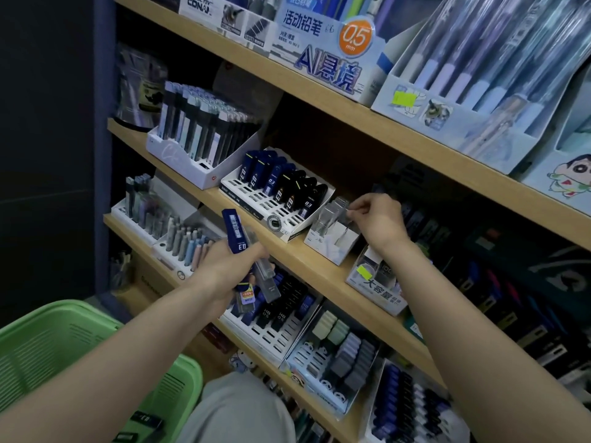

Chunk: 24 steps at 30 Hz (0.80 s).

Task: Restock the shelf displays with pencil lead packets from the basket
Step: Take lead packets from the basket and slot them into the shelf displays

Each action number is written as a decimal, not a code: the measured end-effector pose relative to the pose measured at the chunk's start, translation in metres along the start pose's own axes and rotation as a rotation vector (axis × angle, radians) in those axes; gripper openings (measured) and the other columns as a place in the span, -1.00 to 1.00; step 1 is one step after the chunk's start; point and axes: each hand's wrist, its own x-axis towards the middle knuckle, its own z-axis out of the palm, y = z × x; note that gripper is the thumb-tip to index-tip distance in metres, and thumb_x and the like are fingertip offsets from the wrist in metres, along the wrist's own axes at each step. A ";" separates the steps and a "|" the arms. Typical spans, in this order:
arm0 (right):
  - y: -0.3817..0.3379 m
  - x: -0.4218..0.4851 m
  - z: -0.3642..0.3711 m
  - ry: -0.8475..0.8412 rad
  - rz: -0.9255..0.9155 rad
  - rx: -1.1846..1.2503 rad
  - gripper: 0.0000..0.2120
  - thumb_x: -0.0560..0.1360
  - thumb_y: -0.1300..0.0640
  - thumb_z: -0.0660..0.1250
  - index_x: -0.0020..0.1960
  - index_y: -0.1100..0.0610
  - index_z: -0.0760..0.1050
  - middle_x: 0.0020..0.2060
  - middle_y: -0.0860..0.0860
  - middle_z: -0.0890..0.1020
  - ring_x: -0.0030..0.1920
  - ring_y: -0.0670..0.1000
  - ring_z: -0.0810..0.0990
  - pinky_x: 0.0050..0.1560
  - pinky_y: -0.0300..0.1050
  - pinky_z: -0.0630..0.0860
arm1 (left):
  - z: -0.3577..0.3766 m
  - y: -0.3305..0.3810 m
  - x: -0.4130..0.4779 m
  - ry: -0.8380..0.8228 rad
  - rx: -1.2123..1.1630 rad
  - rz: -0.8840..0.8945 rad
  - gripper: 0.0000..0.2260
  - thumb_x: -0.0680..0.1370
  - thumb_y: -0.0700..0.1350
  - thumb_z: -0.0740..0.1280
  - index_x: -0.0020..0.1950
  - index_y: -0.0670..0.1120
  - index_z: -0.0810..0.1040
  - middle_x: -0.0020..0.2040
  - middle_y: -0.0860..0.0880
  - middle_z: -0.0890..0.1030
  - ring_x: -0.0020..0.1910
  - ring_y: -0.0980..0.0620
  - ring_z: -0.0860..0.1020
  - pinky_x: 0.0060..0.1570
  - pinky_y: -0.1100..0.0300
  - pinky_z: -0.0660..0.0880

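Ahead, stocked wooden shelves (pixel 415 145); green basket (pixel 48 346)

Near left, a green basket (pixel 64 340) is striped with slots. A navy packet (pixel 235 230) is shown with a white barcode; a clear packet (pixel 330 215) is seen right. Far, an orange disc (pixel 355 36) is spotted on a pale blue box (pixel 287 55).

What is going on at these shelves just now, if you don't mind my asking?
A person is restocking pencil lead. The left hand grips a bundle of packets, with a blue one uppermost. The right hand pinches a clear packet at the white box on the middle shelf; I cannot tell whether it is fully seated. The green basket sits at lower left with a few dark packets in it.
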 end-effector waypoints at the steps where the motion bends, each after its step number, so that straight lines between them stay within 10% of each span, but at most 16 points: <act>1: -0.001 0.000 0.000 0.003 0.000 -0.034 -0.94 0.53 0.17 0.34 -0.08 0.09 0.59 -0.10 0.07 0.64 -0.05 0.04 0.58 0.05 0.02 0.55 | 0.001 0.000 -0.001 -0.009 -0.004 -0.005 -0.91 0.52 -0.21 0.35 -0.09 -0.20 0.46 -0.25 -0.15 0.51 -0.41 0.00 0.37 -0.32 0.14 0.34; 9: -0.012 -0.025 -0.001 0.066 -0.141 -0.308 -0.72 0.57 0.18 0.21 0.26 0.16 0.49 0.15 0.13 0.56 0.19 0.14 0.46 0.19 0.05 0.43 | 0.002 -0.001 -0.006 -0.051 -0.077 -0.033 -0.83 0.52 -0.11 0.40 0.03 -0.16 0.52 -0.11 -0.18 0.59 -0.14 -0.12 0.46 -0.20 0.11 0.44; 15: -0.046 -0.088 0.004 -0.184 -0.217 0.212 -0.74 0.57 0.02 0.26 0.23 0.07 0.46 0.01 -0.12 0.55 -0.13 -0.22 0.51 -0.11 -0.33 0.45 | 0.004 0.000 -0.009 -0.076 -0.088 -0.024 -0.78 0.51 -0.08 0.40 0.10 -0.15 0.56 0.06 -0.34 0.60 -0.12 -0.13 0.48 -0.15 0.06 0.48; 18: -0.054 -0.105 0.010 -0.456 -0.143 0.349 -0.60 0.49 -0.01 0.37 0.29 0.05 0.41 0.04 -0.07 0.54 -0.10 -0.07 0.61 -0.08 -0.17 0.60 | 0.006 0.001 -0.014 -0.093 -0.085 -0.001 -0.74 0.50 -0.07 0.41 0.14 -0.15 0.59 -0.07 -0.22 0.63 -0.23 -0.05 0.50 -0.30 0.19 0.49; 24: -0.056 -0.108 0.013 -0.471 -0.146 0.332 -0.75 0.45 0.14 0.45 0.11 0.06 0.53 -0.02 -0.01 0.58 -0.10 -0.03 0.63 -0.05 -0.19 0.61 | 0.008 0.002 -0.021 -0.098 -0.048 0.039 -0.91 0.49 -0.12 0.41 -0.11 -0.13 0.59 -0.45 0.06 0.60 -0.54 0.22 0.48 -0.55 0.36 0.38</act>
